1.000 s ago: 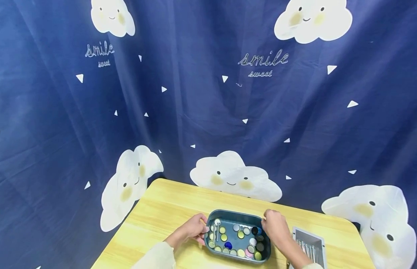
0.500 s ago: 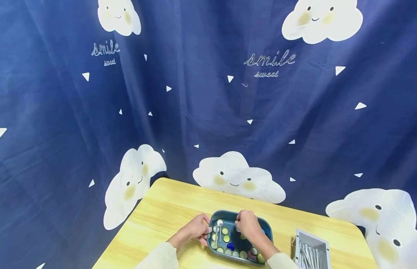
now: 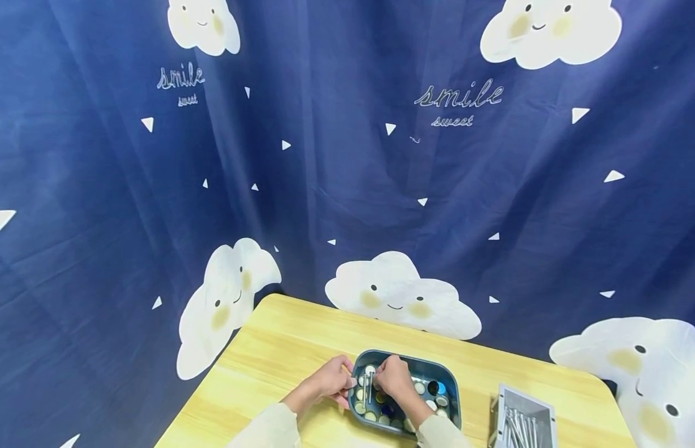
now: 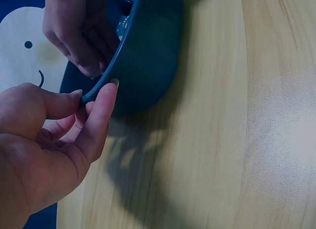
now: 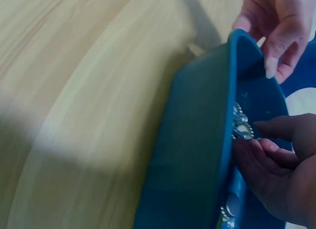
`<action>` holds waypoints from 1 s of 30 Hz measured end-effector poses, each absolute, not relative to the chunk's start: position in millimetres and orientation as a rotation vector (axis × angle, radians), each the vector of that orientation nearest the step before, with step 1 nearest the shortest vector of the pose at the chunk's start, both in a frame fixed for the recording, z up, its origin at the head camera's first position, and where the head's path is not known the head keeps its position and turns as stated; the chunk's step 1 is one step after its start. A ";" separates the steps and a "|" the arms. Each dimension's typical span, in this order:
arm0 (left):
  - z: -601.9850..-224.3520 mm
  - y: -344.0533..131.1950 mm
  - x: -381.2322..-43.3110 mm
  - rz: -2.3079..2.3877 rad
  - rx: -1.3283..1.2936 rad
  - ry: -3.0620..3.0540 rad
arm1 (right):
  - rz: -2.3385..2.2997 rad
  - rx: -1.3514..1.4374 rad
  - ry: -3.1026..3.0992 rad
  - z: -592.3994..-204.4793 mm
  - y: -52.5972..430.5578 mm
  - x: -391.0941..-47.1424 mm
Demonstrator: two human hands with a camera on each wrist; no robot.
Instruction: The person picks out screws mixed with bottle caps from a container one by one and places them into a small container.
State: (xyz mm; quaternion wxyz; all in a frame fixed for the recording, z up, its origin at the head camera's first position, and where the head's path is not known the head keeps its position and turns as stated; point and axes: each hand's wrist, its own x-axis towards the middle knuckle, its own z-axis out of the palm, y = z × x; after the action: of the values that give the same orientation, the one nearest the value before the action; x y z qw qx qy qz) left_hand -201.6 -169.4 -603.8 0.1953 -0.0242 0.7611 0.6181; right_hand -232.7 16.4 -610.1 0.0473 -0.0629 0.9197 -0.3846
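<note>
My left hand [image 3: 330, 379] pinches the left rim of a dark teal tray [image 3: 431, 366], thumb inside and fingers outside, as the left wrist view shows. Several round bottle caps [image 3: 361, 408], mostly pale or yellow, one dark blue [image 3: 387, 410], lie in the tray. A few long silver bolts [image 3: 367, 389] lie over the caps at its left end. My right hand [image 3: 396, 379] reaches down into the tray beside these bolts. In the right wrist view its thumb and fingers stand apart around a bolt end [image 5: 241, 133]. The right forearm hides part of the caps.
A grey box [image 3: 534, 398] holding several long bolts [image 3: 521, 429] stands on the wooden table [image 3: 302, 330], right of the tray. A dark blue curtain [image 3: 347, 155] with clouds hangs behind the table. Black and light-blue caps [image 3: 441, 388] show near the tray's right end.
My right hand has moved left, from the tray's right edge across to the bolts at its left end. The left hand keeps its grip on the rim. The view has shifted slightly.
</note>
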 end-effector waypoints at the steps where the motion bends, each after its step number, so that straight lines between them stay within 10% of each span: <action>1: -603.9 -169.7 -201.6 1.733 -0.068 2.130 | -1.179 -0.179 2.812 -611.7 14.2 -232.7; 30: -602.6 -170.2 -201.2 1.732 -0.036 2.145 | -0.921 -0.123 3.049 -614.3 -18.2 -223.5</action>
State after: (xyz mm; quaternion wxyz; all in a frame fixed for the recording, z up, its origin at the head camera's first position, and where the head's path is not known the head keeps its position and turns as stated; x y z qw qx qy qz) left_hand -201.2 -170.2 -602.6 0.1911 -0.0129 0.7636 0.6166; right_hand -223.5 -18.2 -614.3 -0.0230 -0.0387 0.9563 -0.2888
